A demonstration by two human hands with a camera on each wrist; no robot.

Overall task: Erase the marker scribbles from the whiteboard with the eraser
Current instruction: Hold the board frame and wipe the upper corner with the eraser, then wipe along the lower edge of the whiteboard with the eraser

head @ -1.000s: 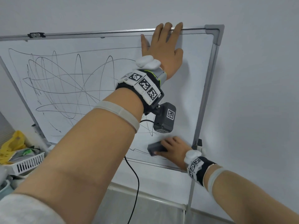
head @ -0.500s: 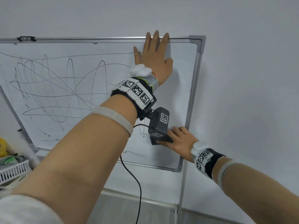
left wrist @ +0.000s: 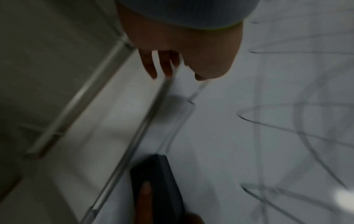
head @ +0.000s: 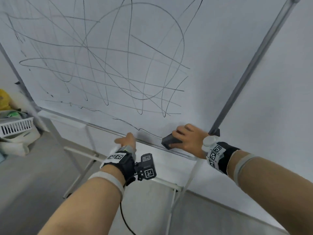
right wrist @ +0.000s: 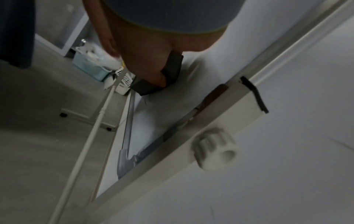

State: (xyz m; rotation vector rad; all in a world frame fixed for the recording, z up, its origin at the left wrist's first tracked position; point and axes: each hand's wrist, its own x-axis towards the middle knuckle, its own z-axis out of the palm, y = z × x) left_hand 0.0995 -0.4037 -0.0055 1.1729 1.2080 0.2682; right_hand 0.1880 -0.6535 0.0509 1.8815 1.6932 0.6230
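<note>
Head view: my right hand (head: 189,141) grips the eraser (head: 170,141), fingers curled over its top and thumb under it, the dark block pressed flat on the board (head: 211,56) at its bottom right corner, just above the bottom frame. Scribbles (head: 105,61) cover most of the board to the left and above; one thin line runs along the bottom edge right up to the eraser. My left hand (head: 126,140) is at the bottom frame, left of the eraser and apart from it, fingers reaching past the edge. It holds nothing I can see; how far the fingers are curled is hidden by the wrist. A white basket (head: 16,127) sits on the floor far left, with something yellow (head: 4,99) behind it.

Left wrist view, blurred: my left fingers (left wrist: 149,66) hang fairly straight and spread, tips at the bottom frame rail, loose and holding nothing. The eraser (left wrist: 164,181) is lower in frame on the board, a right fingertip (left wrist: 146,189) lying on it. Scribbles (left wrist: 296,128) to the right.

Right wrist view, dim: my right hand (right wrist: 147,50) wraps the eraser (right wrist: 170,71), thumb along its side, block against the board (right wrist: 220,50). A white knob (right wrist: 214,149) sits on the stand bracket near the corner. A basket (right wrist: 124,81) and a teal bin (right wrist: 90,66) are on the floor beyond.
</note>
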